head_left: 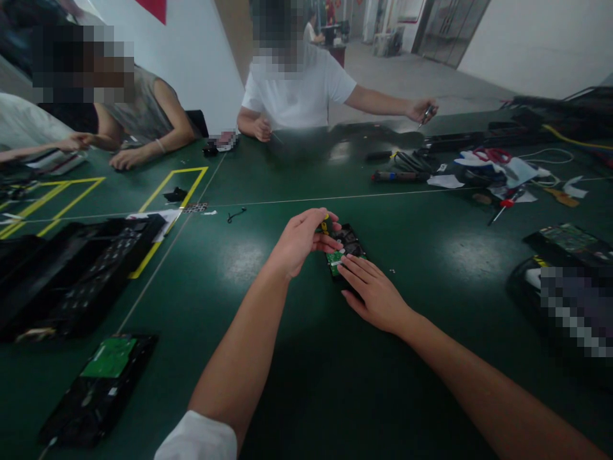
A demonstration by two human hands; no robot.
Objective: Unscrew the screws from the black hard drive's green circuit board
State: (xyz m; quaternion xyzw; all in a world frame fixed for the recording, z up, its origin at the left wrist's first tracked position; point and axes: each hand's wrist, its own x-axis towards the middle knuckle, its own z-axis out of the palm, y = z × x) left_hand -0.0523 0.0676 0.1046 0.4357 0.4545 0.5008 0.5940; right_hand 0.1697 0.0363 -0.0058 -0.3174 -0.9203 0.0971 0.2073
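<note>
My left hand (304,239) pinches a small yellow-handled screwdriver (325,225); my right hand (373,294), flat, steadies the black device (352,243) mid-frame, its green circuit board (335,259) already exposed.

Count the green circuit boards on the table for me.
3: centre board under the right hand; lower-left board in a black casing; far-right board. More may be hidden.

Table (306,358) bare round module (347,246); black housings (81,275) crowd left — tool clutter (483,172) right.
</note>
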